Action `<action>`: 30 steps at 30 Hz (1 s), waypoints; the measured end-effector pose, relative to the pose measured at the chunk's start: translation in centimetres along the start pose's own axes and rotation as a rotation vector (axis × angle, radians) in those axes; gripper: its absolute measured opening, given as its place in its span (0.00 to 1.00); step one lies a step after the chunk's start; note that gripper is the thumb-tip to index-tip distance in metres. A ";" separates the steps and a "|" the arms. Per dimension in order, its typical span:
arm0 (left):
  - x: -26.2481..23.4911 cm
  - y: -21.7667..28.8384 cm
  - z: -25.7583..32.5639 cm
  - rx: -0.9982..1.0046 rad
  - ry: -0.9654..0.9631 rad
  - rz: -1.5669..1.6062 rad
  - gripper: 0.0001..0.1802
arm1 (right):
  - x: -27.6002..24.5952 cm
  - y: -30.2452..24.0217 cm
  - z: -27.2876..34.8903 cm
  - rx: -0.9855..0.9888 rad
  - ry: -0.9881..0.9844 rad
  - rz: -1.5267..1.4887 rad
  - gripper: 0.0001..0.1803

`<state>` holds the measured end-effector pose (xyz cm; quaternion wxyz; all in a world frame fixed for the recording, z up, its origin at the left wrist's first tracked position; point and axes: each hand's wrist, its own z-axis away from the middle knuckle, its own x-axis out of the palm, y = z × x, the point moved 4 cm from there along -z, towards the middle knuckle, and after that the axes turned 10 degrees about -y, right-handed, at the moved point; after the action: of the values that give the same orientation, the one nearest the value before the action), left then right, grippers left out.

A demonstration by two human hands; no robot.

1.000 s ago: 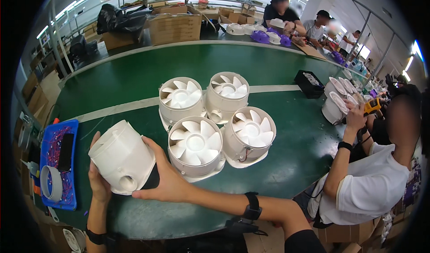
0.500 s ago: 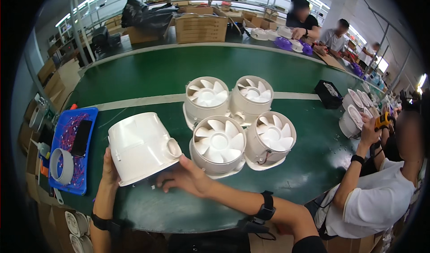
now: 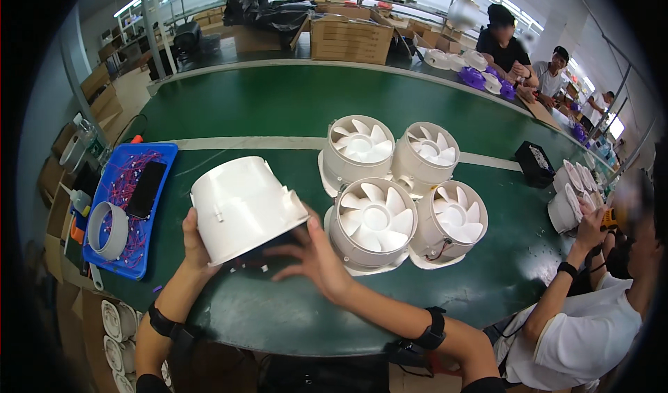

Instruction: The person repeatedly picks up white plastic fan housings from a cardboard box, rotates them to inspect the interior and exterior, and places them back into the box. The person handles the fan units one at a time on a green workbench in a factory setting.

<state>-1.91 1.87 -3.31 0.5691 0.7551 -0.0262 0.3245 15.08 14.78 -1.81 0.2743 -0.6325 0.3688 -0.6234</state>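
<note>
A white plastic fan housing (image 3: 243, 201) is tilted above the near left part of the table, its wide flanged rim downward. My left hand (image 3: 197, 243) grips its left side, the thumb up along the wall. My right hand (image 3: 316, 257) is at the lower right rim, fingers spread, one fingertip at or very near the edge; the other fingers reach below the housing. What is inside the housing is hidden. Just to the right stand several matching housings with white fan blades (image 3: 376, 217), grouped close together, blades facing up.
On the left lies a blue tray (image 3: 154, 219) with thin red and blue wires, a black phone-like slab (image 3: 146, 189) and a white ring (image 3: 108, 231). A black box (image 3: 534, 163) stands at right. A co-worker (image 3: 584, 323) sits at the right edge. Cardboard boxes (image 3: 351, 39) line the back.
The view has shifted, so the table things sit farther right. The held housing has turned a little, its side outlet rotating away to the right. My right fingers have spread more.
</note>
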 end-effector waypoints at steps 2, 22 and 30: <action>0.4 -0.2 -0.2 0.027 0.057 -0.057 0.46 | -0.6 -1.0 0.1 -0.148 0.065 0.294 0.43; 4.3 2.0 -0.8 0.094 -0.299 -0.329 0.68 | -0.4 -1.2 0.2 -0.371 0.079 0.456 0.63; 3.6 1.7 -0.9 0.087 -0.313 -0.446 0.66 | -0.6 0.2 0.5 -0.058 0.024 0.053 0.52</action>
<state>-0.19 3.21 0.16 0.5827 0.8068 0.0671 0.0713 15.54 15.10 -2.32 0.2679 -0.6228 0.4063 -0.6125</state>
